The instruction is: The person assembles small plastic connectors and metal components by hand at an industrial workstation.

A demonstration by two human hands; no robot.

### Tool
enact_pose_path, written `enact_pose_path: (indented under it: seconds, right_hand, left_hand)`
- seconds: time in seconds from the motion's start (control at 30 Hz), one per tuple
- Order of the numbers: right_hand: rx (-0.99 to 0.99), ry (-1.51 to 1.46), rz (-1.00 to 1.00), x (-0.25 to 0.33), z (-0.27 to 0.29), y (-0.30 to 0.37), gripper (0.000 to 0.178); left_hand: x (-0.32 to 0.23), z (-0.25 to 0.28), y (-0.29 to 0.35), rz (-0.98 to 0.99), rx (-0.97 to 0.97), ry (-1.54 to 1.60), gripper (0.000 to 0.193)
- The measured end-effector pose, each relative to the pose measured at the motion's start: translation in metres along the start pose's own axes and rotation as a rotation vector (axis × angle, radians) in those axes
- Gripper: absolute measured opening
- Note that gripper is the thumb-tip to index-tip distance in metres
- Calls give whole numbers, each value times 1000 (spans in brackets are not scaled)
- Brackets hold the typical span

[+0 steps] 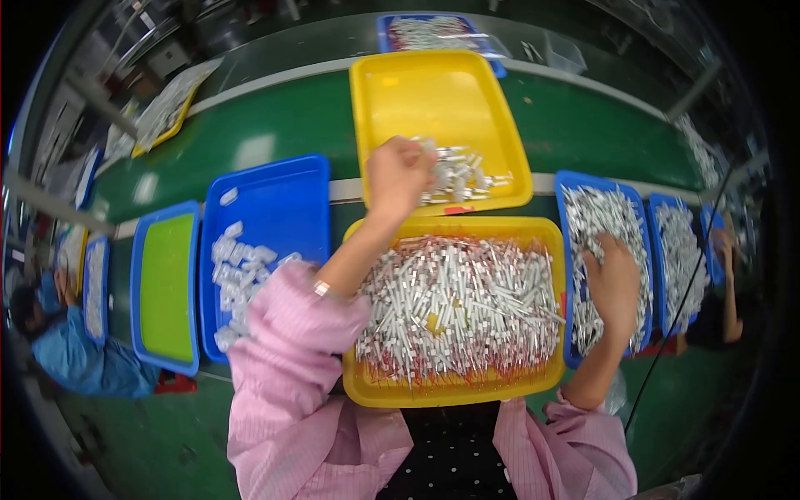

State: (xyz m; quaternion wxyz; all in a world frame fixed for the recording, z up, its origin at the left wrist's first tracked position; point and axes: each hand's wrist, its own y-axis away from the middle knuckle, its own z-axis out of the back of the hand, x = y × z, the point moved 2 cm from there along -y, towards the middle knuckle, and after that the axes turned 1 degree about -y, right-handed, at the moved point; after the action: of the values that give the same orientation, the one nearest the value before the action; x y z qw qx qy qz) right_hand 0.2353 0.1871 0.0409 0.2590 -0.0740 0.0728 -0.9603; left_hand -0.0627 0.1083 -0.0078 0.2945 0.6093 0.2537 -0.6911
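Note:
My left hand (400, 179) is over the near-left part of the far yellow tray (417, 92), its fingers curled closed. What they hold, if anything, I cannot make out. Beside the fingertips lies a loose heap of small white parts (458, 173). My right hand (615, 283) reaches into the blue tray (569, 354) on the right, which is full of thin white pieces (596, 208). Its fingers are bent together at the pieces, and the fingertips are partly hidden. Between my arms stands a near yellow tray (450, 396), heaped with white tubular parts with red wires (458, 292).
To the left, a blue tray (275, 179) holds translucent white pieces (237, 262), with a green-lined blue tray (167, 283) beyond. Another filled blue tray (679, 258) stands far right. A green conveyor belt (283, 125) runs behind. Other people sit at both sides, one in a blue sleeve (96, 354).

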Motion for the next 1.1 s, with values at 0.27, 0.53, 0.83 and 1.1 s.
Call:
enact_pose_path:
  seconds: [0.27, 0.53, 0.83, 1.1]
  right_hand:
    - [157, 173, -24, -72, -51, 14, 35]
    - [139, -91, -61, -84, -43, 12, 15]
    - [-542, -402, 6, -121, -25, -5, 13]
    - [-693, -886, -241, -105, -19, -16, 13]
  left_hand:
    - [-14, -1, -6, -398, -326, -744, 13]
    - [-5, 149, 9, -58, -154, -1729, 11]
    - [45, 243, 13, 46, 12, -1605, 16]
    - [-14, 142, 43, -246, 125, -328, 18]
